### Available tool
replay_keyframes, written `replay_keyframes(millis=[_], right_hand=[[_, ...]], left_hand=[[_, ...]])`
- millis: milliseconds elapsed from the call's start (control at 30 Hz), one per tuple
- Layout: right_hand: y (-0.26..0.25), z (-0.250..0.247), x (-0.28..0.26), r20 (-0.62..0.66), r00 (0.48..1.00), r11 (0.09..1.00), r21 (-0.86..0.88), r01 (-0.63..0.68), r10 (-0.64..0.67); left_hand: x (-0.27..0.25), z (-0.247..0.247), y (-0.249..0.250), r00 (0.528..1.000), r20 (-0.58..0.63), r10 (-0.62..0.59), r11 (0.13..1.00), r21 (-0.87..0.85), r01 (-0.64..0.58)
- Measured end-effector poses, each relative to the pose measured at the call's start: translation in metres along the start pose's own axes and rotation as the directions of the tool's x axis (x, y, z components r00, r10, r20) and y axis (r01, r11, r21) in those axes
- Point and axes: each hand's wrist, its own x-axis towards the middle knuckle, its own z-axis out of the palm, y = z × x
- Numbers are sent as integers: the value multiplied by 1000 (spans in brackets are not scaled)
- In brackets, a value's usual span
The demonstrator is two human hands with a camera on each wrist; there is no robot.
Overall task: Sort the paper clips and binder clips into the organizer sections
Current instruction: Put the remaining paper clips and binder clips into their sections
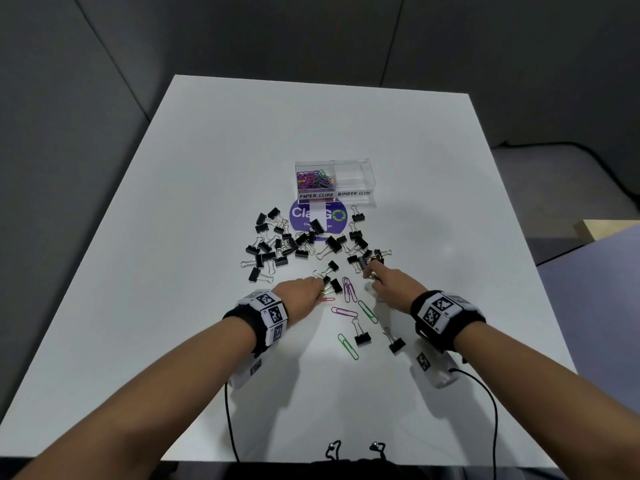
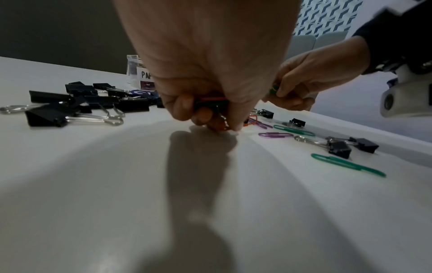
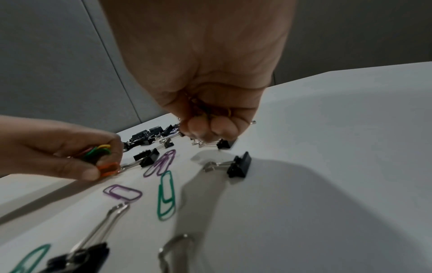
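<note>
The left hand (image 1: pixel 300 289) grips a bunch of coloured paper clips (image 3: pixel 99 150); the clear organizer (image 1: pixel 333 179) holds paper clips in its left section only; the right hand (image 1: pixel 388 283) curls round several clips; black binder clips (image 1: pixel 277 242) lie scattered on the surface (image 1: pixel 415 140), handles pointing every way.

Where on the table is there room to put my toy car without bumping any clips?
The white table is bare behind the clear organizer and along both side edges. It is crowded in front of the organizer, where black binder clips pile up, and between the left hand and right hand, where loose paper clips lie.
</note>
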Motion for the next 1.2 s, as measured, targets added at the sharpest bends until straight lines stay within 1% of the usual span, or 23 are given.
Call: replay_keyframes(millis=[100, 167, 233, 300, 433, 533, 600, 667, 800, 867, 967, 1100, 1200], right_hand=[[2, 3, -4, 17, 998, 998, -27, 56, -55], [3, 8, -5, 43, 995, 994, -49, 95, -93], [5, 12, -6, 62, 995, 995, -46, 86, -83], [8, 15, -8, 40, 997, 997, -45, 64, -63], [14, 18, -11, -37, 998, 995, -88, 51, -54], [14, 21, -12, -34, 999, 978, -207, 11, -18], [13, 24, -12, -7, 1000, 964, -267, 8, -10], [13, 29, -11, 9, 1000, 951, -308, 24, -22], [11, 32, -8, 33, 999, 951, -308, 13, -3], [10, 32, -8, 38, 999, 954, -299, 20, -9], [10, 29, -7, 13, 1000, 966, -257, 29, -26], [6, 22, -10, 4, 999, 978, -202, 46, -46], [5, 19, -9, 25, 998, 974, -217, 68, -64]], left_hand=[[-2, 3, -1, 999, 29, 28, 996, -87, -26], [-4, 6, 0, 996, 56, 75, 992, -104, -69], [-8, 7, 2, 991, 56, 120, 989, -89, -115], [-12, 7, 3, 990, 26, 136, 986, -100, -132], [-19, 3, 3, 995, -56, 77, 989, -124, -84], [-21, -2, 4, 996, -91, 26, 993, -109, -36], [-21, -4, 4, 997, -75, 18, 995, -97, -25], [-20, -5, 6, 999, -22, 33, 998, -55, -34], [-18, -3, 16, 994, 61, 96, 988, 112, -102], [-18, 1, 21, 988, 62, 140, 985, 92, -145], [-17, 6, 26, 974, 65, 215, 975, 48, -218], [-20, 9, 31, 962, 78, 262, 960, 86, -268], [-22, 13, 32, 944, 91, 318, 940, 101, -326]])
